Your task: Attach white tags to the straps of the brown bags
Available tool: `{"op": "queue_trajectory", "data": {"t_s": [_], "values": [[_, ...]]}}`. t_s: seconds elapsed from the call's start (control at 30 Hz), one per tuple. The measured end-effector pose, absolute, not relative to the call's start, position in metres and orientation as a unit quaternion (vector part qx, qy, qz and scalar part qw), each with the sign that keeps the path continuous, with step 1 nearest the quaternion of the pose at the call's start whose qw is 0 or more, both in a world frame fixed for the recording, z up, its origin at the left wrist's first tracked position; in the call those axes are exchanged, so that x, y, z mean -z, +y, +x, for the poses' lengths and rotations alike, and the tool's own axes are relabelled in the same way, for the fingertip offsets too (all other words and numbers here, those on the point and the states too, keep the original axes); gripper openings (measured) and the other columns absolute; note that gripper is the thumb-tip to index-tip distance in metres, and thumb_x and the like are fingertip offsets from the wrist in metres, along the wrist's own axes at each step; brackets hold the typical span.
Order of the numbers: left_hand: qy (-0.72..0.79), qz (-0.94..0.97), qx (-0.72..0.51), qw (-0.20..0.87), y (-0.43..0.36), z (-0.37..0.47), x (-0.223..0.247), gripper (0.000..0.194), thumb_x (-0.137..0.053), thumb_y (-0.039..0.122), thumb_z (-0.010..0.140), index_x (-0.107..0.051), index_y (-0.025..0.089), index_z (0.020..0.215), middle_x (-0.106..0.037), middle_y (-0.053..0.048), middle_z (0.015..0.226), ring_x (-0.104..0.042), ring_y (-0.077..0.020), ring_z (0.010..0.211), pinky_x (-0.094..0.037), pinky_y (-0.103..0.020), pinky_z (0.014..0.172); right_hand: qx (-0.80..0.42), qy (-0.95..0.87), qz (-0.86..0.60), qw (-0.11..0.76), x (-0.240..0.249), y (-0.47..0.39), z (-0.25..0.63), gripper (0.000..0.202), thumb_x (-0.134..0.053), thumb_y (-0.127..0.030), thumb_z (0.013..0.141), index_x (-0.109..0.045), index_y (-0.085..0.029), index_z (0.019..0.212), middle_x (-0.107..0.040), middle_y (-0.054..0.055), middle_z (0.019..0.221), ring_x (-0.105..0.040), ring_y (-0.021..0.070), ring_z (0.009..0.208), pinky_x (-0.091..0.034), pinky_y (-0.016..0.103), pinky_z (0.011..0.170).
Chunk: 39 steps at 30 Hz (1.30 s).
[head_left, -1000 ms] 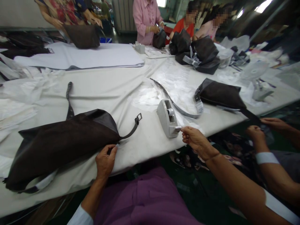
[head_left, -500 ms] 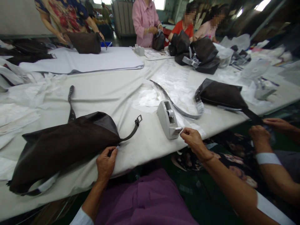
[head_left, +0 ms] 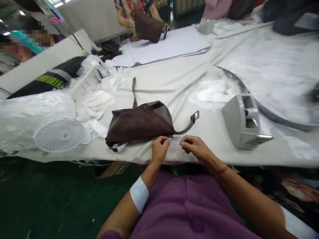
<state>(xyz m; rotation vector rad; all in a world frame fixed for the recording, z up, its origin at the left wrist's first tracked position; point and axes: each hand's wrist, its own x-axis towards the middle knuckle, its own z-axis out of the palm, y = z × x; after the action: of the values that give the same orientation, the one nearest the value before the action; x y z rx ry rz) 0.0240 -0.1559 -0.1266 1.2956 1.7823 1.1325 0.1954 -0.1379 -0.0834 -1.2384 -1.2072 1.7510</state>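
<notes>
A dark brown bag (head_left: pixel 142 122) lies on its side on the white-covered table, one strap with a buckle (head_left: pixel 194 117) reaching right and another strap (head_left: pixel 134 91) pointing away. At the bag's lower right corner my left hand (head_left: pixel 159 148) pinches something small and pale, too blurred to name. My right hand (head_left: pixel 196 149) is just right of it, below the buckled strap, thumb and fingers pressed together. Whatever is between those fingertips is too small to make out. Farther right stands a grey tape dispenser (head_left: pixel 241 122), apart from my right hand.
A white fan (head_left: pixel 61 135) lies by the table's left edge, near clear plastic wrapping (head_left: pixel 32 113) and crumpled white paper (head_left: pixel 97 101). Across the table a person (head_left: pixel 139 13) holds another brown bag (head_left: pixel 149 28) over a white board (head_left: pixel 169 46). A grey strap (head_left: pixel 279 118) curves behind the dispenser.
My right hand has left the tape dispenser's cutting edge and come left, close to my left hand. The left hand stays at the bag's corner. The view has swung left.
</notes>
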Motion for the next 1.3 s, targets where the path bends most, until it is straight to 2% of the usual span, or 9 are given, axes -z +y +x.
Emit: {"op": "queue_trajectory", "data": {"t_s": [0.13, 0.3, 0.57, 0.9, 1.13, 1.3], "values": [[0.670, 0.530, -0.421, 0.304, -0.163, 0.023, 0.119, 0.011, -0.057, 0.024, 0.080, -0.065, 0.017, 0.077, -0.065, -0.001, 0.072, -0.059, -0.0130, 0.068, -0.044, -0.024, 0.068, -0.665, -0.461, -0.476, 0.343, 0.098, -0.133, 0.157, 0.020, -0.064, -0.032, 0.067, -0.053, -0.017, 0.061, -0.045, -0.005, 0.053, -0.036, 0.0067, 0.048, -0.027, 0.021, 0.046], [0.660, 0.611, -0.378, 0.220, -0.168, 0.019, 0.113, 0.009, -0.054, 0.019, 0.083, -0.063, 0.019, 0.080, -0.066, -0.003, 0.082, -0.059, -0.0154, 0.080, -0.044, -0.027, 0.077, -0.636, -0.471, -0.513, 0.332, 0.106, -0.134, 0.147, 0.024, -0.064, -0.035, 0.067, -0.051, -0.017, 0.057, -0.043, -0.006, 0.049, -0.031, 0.0065, 0.045, -0.021, 0.022, 0.044], [0.644, 0.697, -0.289, 0.126, -0.173, 0.015, 0.109, 0.014, -0.048, 0.020, 0.089, -0.061, 0.018, 0.087, -0.063, -0.006, 0.086, -0.056, -0.0180, 0.084, -0.042, -0.029, 0.077, -0.589, -0.469, -0.577, 0.317, 0.108, -0.138, 0.139, 0.018, -0.061, -0.029, 0.065, -0.052, -0.018, 0.054, -0.046, -0.005, 0.044, -0.035, 0.0071, 0.043, -0.025, 0.022, 0.042], [0.647, 0.684, -0.290, 0.170, -0.175, 0.012, 0.101, 0.011, -0.052, 0.015, 0.084, -0.061, 0.020, 0.080, -0.063, -0.004, 0.083, -0.057, -0.0167, 0.079, -0.042, -0.028, 0.074, -0.639, -0.388, -0.607, 0.268, 0.092, -0.142, 0.136, 0.018, -0.065, -0.020, 0.065, -0.052, -0.016, 0.054, -0.047, -0.002, 0.041, -0.040, 0.0068, 0.037, -0.024, 0.019, 0.035], [0.637, 0.666, -0.332, 0.203, -0.173, 0.011, 0.091, 0.011, -0.053, 0.018, 0.083, -0.062, 0.020, 0.078, -0.064, -0.003, 0.081, -0.058, -0.0160, 0.078, -0.043, -0.027, 0.076, -0.703, -0.327, -0.574, 0.264, 0.092, -0.141, 0.141, 0.025, -0.072, -0.027, 0.067, -0.051, -0.017, 0.058, -0.046, -0.003, 0.042, -0.039, 0.0064, 0.037, -0.027, 0.019, 0.035], [0.644, 0.621, -0.369, 0.254, -0.173, 0.009, 0.094, 0.010, -0.055, 0.019, 0.082, -0.063, 0.020, 0.077, -0.067, -0.001, 0.080, -0.060, -0.0149, 0.077, -0.044, -0.026, 0.074, -0.736, -0.347, -0.501, 0.293, 0.091, -0.144, 0.155, 0.024, -0.073, -0.029, 0.065, -0.053, -0.015, 0.062, -0.050, -0.003, 0.052, -0.041, 0.0056, 0.043, -0.030, 0.019, 0.040]]}}
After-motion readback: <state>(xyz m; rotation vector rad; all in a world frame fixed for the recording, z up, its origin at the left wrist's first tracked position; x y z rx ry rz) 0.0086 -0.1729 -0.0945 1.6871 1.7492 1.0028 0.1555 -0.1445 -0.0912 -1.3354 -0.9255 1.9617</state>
